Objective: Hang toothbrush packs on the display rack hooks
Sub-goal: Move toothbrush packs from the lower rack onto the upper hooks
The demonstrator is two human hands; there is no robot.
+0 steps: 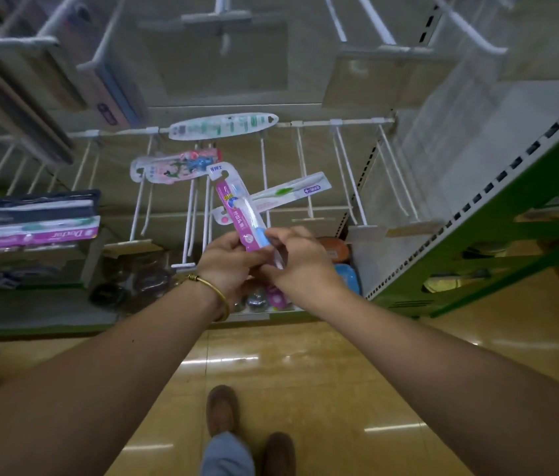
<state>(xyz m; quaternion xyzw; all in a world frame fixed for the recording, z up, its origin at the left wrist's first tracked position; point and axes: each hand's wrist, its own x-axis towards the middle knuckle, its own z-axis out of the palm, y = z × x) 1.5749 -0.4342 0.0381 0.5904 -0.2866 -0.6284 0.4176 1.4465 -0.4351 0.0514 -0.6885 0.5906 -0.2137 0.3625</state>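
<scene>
My left hand (229,266) grips the lower end of a pink toothbrush pack (236,204) that points up toward the rack. My right hand (297,261) pinches the same pack at its blue bottom end. Behind it a white pack with a green brush (291,192) sticks out to the right; which hand holds it I cannot tell. A pink-and-blue cartoon pack (175,165) and a white oval pack (223,126) lie across the white wire hooks (264,173) of the rack.
Purple and dark toothbrush boxes (30,221) hang at the left. Bare hooks (350,180) run along the rail to the right. A green shelf upright (497,242) stands at the right. Coloured items (346,269) sit on the bottom shelf. My feet stand on the shiny floor (305,372).
</scene>
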